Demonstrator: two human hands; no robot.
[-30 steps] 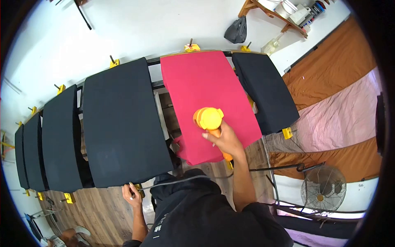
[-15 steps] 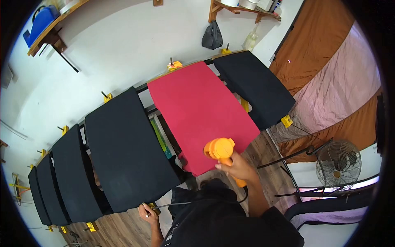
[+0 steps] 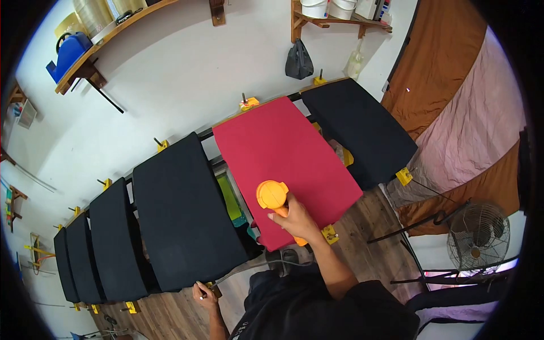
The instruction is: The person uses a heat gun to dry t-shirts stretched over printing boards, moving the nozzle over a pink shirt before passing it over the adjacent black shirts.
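My right hand (image 3: 297,220) is closed round the handle of an orange hair dryer (image 3: 272,195), whose round body is above the lower part of a red cloth-covered board (image 3: 277,147). The handle's end shows below my palm. From it a thin cord (image 3: 255,266) runs left toward my left hand (image 3: 205,294). That hand is closed beside the front edge of a wide black board (image 3: 187,215), by a yellow clamp. A dark piece shows between its fingers, seemingly the cord.
More black boards (image 3: 113,238) stand in a row to the left, another black board (image 3: 360,133) to the right. Yellow clamps (image 3: 404,176) sit at their ends. A wire fan (image 3: 477,238) stands at right. Shelves (image 3: 119,28) hang on the wall above.
My right hand has moved the hair dryer left and slightly up over the red board, uncovering a yellow clamp at its front edge. The cord now sags lower. My left hand stays by the black board.
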